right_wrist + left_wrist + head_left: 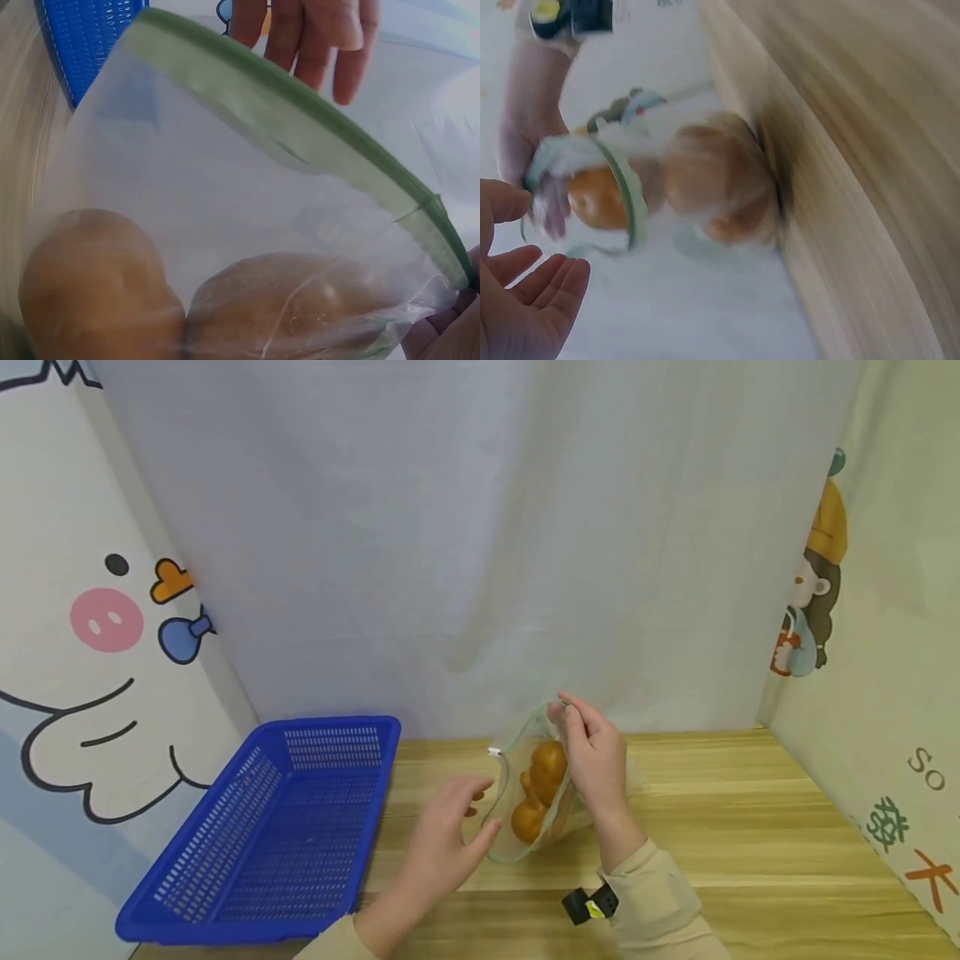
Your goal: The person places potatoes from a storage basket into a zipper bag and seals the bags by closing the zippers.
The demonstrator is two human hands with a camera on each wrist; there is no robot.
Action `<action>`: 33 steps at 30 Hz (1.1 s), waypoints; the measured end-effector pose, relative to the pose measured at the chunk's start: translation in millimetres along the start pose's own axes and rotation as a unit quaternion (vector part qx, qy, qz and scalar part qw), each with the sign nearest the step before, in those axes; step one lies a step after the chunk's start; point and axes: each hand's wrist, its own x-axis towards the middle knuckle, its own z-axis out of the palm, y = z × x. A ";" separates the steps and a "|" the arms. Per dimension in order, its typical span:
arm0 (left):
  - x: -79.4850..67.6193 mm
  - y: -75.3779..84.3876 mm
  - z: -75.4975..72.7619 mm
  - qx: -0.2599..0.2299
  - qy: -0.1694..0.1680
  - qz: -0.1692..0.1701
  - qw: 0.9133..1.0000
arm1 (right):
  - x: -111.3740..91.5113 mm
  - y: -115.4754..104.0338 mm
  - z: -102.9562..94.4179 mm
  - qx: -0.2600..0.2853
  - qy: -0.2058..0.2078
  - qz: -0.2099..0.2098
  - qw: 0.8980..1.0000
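Note:
A clear zip bag (507, 852) with a green rim stands on the table, its mouth open towards the left. Inside it are several glossy brown bread rolls (548, 763), blurred through the plastic in the right wrist view. My right hand (597, 756) pinches the top corner of the bag's rim between thumb and fingers. A white slider (495, 752) sits on the far side of the rim. Just left of the mouth is my left hand (447, 827), its fingers spread and relaxed around nothing. In the left wrist view, the left hand's fingertips (574, 274) are near the rim.
A blue plastic basket (367, 827) with slotted walls stands to the left on the wooden table (750, 827). A pale curtain (420, 568) hangs behind the table, and printed cloths hang at both sides. A black strapped device (577, 906) is on the right wrist.

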 end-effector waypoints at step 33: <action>138.9 7.1 -55.8 0.056 0.106 0.184 0.976 | 41.7 -52.8 -27.4 -0.119 -0.003 -0.105 0.987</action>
